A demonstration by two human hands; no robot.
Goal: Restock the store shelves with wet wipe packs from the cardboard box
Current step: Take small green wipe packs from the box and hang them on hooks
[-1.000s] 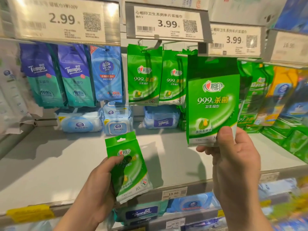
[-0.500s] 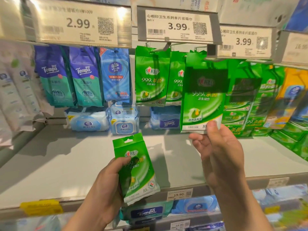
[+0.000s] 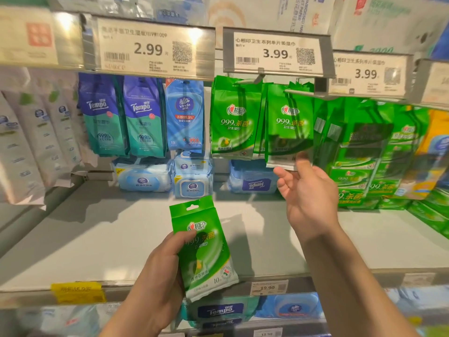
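Note:
My left hand [image 3: 155, 276] grips a green wet wipe pack [image 3: 206, 251] by its left edge, upright and a little tilted, in front of the shelf's front edge. A second green pack [image 3: 289, 127] hangs from the peg under the middle 3.99 price tag [image 3: 277, 53], next to another hanging green pack [image 3: 233, 120]. My right hand [image 3: 308, 195] is just below the second pack with fingers spread and relaxed. Only its thumb tip is at the pack's bottom edge. The cardboard box is out of view.
Blue Tempo packs [image 3: 141, 117] and a Vinda pack [image 3: 184, 115] hang to the left. Lidded wipe packs [image 3: 192, 183] lie at the back of the grey shelf [image 3: 121, 239]. Stacked green packs [image 3: 379, 154] fill the right side. More stock sits on the shelf below.
My right hand lifted the green pack up to the peg and let go of it; the pack now hangs there. My left hand kept its pack and stayed low.

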